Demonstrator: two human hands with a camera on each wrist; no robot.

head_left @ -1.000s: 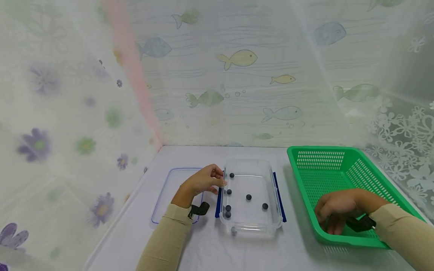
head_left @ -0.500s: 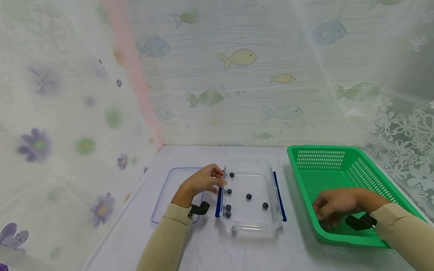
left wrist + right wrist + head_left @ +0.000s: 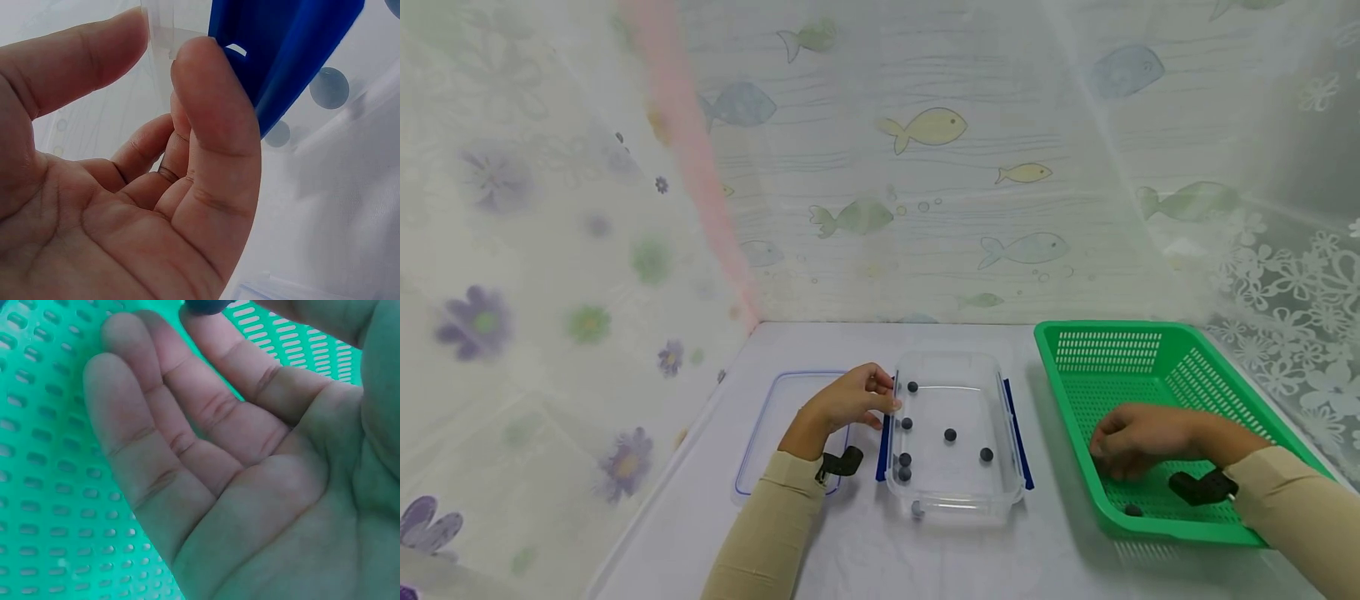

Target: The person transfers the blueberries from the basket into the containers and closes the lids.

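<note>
My left hand (image 3: pixel 850 400) grips the left wall of a clear plastic food container (image 3: pixel 958 501), thumb at the rim. In the left wrist view its index finger (image 3: pixel 215 112) lies against the blue side clip (image 3: pixel 281 56). Several small dark balls (image 3: pixel 951 435) lie scattered on the container's floor. Inside the green basket (image 3: pixel 1101 323), my right hand (image 3: pixel 1138 437) is near the left wall. The right wrist view has a dark ball (image 3: pixel 208 305) pinched between index finger and thumb, partly cut off by the frame's top. Another dark ball (image 3: pixel 1133 510) lies in the basket's near left corner.
A clear lid with a blue seal (image 3: pixel 760 429) lies flat to the left, partly under the left forearm. The container's other blue clip (image 3: pixel 1018 433) hangs outward on the right. A fish-print curtain (image 3: pixel 865 275) hangs behind the white table (image 3: pixel 820 346).
My right hand has risen slightly and shifted away from the basket's near edge, with a ball pinched in it. The ball in the near corner has come into view. My left hand stays put.
</note>
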